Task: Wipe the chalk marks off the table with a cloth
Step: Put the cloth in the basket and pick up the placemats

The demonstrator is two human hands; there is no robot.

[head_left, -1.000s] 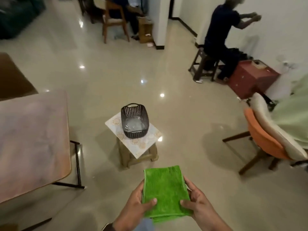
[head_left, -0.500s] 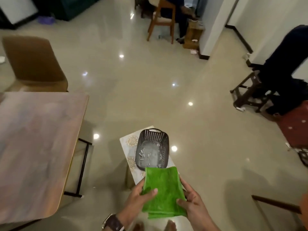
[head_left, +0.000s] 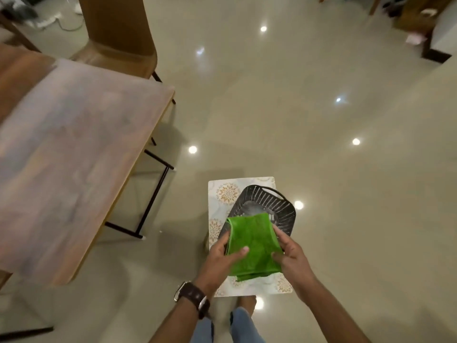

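Nearest us, we hold one folded green cloth [head_left: 252,246] in both hands, the left hand [head_left: 220,259] and the right hand [head_left: 291,258] each pinching a side edge with thumb on top and fingers curled beneath. Just beyond, under the cloth, one black basket [head_left: 274,204] sits on one small patterned stool [head_left: 222,191]. Farther left we see one wooden tabletop [head_left: 69,157] dusted with pale chalk, with one brown chair [head_left: 118,33] behind it.
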